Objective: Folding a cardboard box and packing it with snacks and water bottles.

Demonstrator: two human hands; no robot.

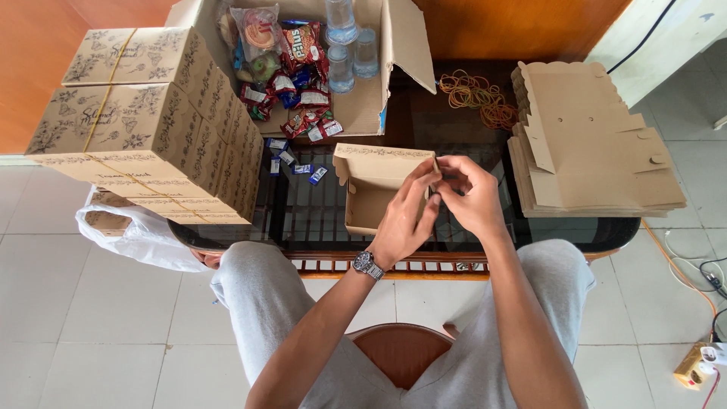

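Observation:
A small brown cardboard box (371, 189) with a printed border stands open and half folded on the glass table (310, 212) in front of me. My left hand (405, 216), with a watch on its wrist, grips the box's right wall. My right hand (469, 193) pinches the same wall's upper corner flap from the right. The two hands touch each other over that corner. The inside of the box is bare.
Several folded printed boxes (144, 121) tied with rubber bands are stacked at left. A large open carton (363, 106) holds snack packets and water cups. Loose rubber bands (477, 95) and a pile of flat box blanks (591, 144) lie at right. A white plastic bag (136, 235) hangs at left.

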